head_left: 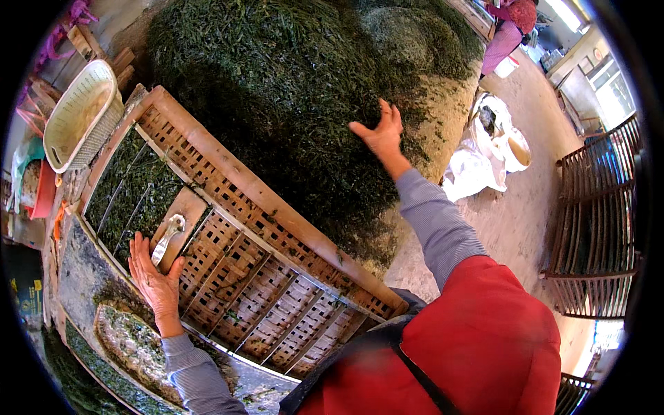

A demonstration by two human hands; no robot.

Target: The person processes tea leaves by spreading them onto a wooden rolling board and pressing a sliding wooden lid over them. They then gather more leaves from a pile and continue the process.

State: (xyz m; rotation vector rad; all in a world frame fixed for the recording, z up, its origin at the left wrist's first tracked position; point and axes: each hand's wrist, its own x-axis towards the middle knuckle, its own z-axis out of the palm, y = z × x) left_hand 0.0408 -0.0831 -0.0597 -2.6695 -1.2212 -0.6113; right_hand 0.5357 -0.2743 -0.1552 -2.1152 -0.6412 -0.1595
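Observation:
My left hand (pixel 155 285) lies at the lower end of a wooden block (pixel 193 208) with a metal handle (pixel 168 238), fingers and thumb spread on either side of it. It appears to touch the block but does not wrap the handle. Below is a woven bamboo tray (pixel 254 295) in a wooden frame, crossed by a slotted divider (pixel 236 225). Dark green leafy shreds, like seaweed (pixel 137 176), fill the divider's far left slots; bare weave shows in the others. My right hand (pixel 385 132) hovers, fingers apart and holding nothing, over a large mound of the same shreds (pixel 290 104).
A white plastic basket (pixel 83 119) and a red container (pixel 44 189) stand at the left. White sacks (pixel 474 161) lie on the floor at right, near slatted racks (pixel 596 223). Another person (pixel 500 46) is at the top right. A crusted slab (pixel 132 350) lies below the tray.

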